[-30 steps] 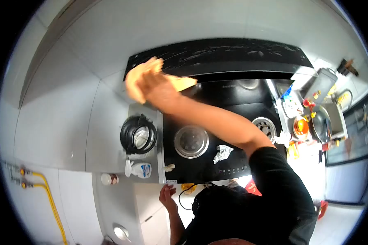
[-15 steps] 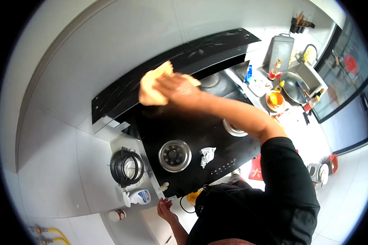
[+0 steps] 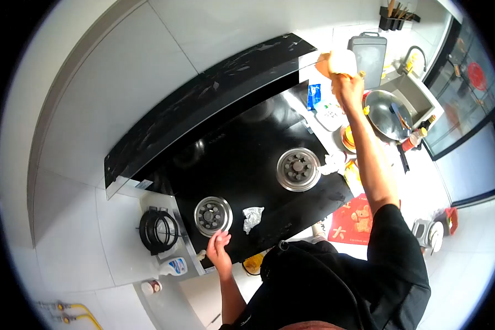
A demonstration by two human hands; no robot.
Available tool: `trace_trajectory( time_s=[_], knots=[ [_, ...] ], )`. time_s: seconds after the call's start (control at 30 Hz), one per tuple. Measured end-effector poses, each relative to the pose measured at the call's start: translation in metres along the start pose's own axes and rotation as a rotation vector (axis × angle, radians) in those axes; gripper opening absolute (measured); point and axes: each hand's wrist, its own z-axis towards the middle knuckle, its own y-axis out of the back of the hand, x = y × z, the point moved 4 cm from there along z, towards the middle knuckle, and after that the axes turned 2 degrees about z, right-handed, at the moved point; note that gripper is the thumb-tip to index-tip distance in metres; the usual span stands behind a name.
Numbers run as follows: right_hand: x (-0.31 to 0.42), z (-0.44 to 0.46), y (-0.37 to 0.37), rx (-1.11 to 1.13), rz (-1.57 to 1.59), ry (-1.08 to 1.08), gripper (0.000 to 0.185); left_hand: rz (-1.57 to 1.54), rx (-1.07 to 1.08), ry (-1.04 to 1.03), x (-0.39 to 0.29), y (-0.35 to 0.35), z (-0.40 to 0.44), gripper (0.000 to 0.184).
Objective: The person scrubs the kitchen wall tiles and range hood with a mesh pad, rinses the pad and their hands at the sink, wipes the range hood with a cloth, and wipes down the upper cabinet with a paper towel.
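In the head view, my right hand (image 3: 348, 89) is stretched far out, gripping a pale yellow cloth (image 3: 341, 61) at the wall by the right end of the range hood. My left hand (image 3: 220, 252) is empty at the front edge of the black gas cooktop (image 3: 236, 179). Its loosely bent fingers reach the rim of the left burner (image 3: 213, 216); contact is hard to tell. A crumpled silvery wad (image 3: 252, 219) lies right of that burner. Farther right sits the other burner (image 3: 298, 169), with a crumpled white tissue (image 3: 333, 164) beside it.
The black range hood (image 3: 203, 91) spans above the cooktop. Black pan supports (image 3: 158, 231), a spray bottle (image 3: 173, 267) and a jar (image 3: 151, 287) stand at left. A wok (image 3: 388, 118), sauce bottles (image 3: 414, 139) and a sink (image 3: 423, 102) are at right.
My right hand has swung right with the cloth, from in front of the hood to the wall beyond its right end. My left hand has moved up to the left burner. The view has shifted.
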Motion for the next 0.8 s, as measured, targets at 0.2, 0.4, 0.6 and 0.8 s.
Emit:
trace_trajectory(
  time_s=[0.2,0.4,0.6,0.8],
  knots=[
    [-0.007,-0.025,-0.062,0.244,1.293,-0.522,0.041,0.045,0.112,-0.092,-0.045,-0.105,-0.041,0.025],
    [0.013,-0.077,-0.154,0.323,1.546,-0.755,0.044,0.176,0.059,-0.046,-0.036,-0.101,-0.091,0.023],
    [0.049,-0.215,-0.251,0.741,1.353,-0.797,0.038,0.247,-0.122,0.156,-0.014,-0.055,-0.127,0.029],
    [0.091,-0.289,-0.288,0.919,1.026,-0.665,0.033,0.209,-0.201,0.137,-0.003,-0.029,-0.135,0.03]
  ],
)
